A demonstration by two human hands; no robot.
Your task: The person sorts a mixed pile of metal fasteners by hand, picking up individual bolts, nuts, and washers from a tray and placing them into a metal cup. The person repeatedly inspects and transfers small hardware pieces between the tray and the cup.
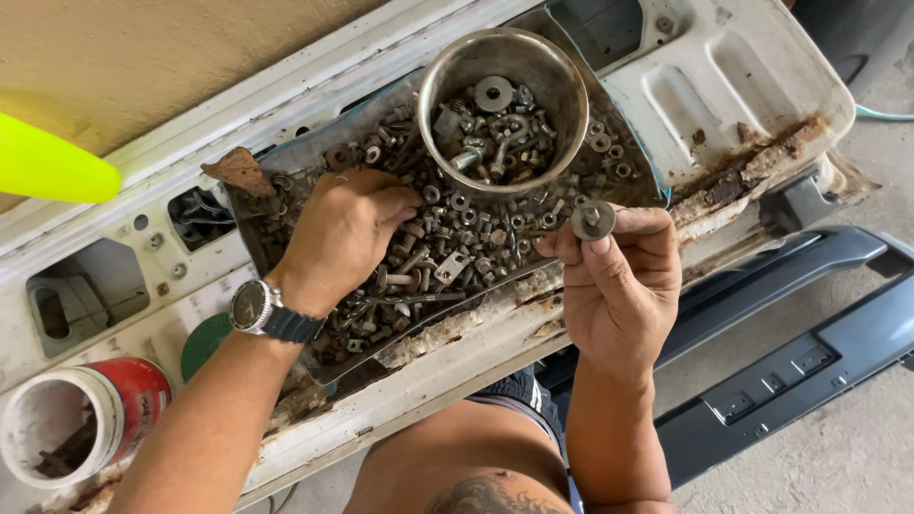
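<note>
- A bolt with a wide round washer (593, 220) is pinched between thumb and fingertips of the right hand (619, 286), held up just in front of the heap of hardware, near the edge of the panel.
- The left hand (341, 233), a wristwatch (257, 306) on its wrist, is curled down into the pile of rusty nuts and bolts (457, 238), fingers buried among them; whether it grips any single piece cannot be told.
- The pile lies in a shallow recess of a white metal panel (705, 86), its paint chipped and its lower edge eaten by brown rust.
- A round steel bowl (503, 109) stands at the far side of the pile, holding more washers, nuts and bolts.
- A red-and-white plastic tub (81, 419) rests on the panel at the near left, beside a green disc (205, 341).
- Beyond the panel is a tan wall (143, 57), with a bright yellow-green object (48, 162) in front of it.
- To the right, a dark plastic trim piece (809, 343) lies on a grey concrete floor (857, 447).
</note>
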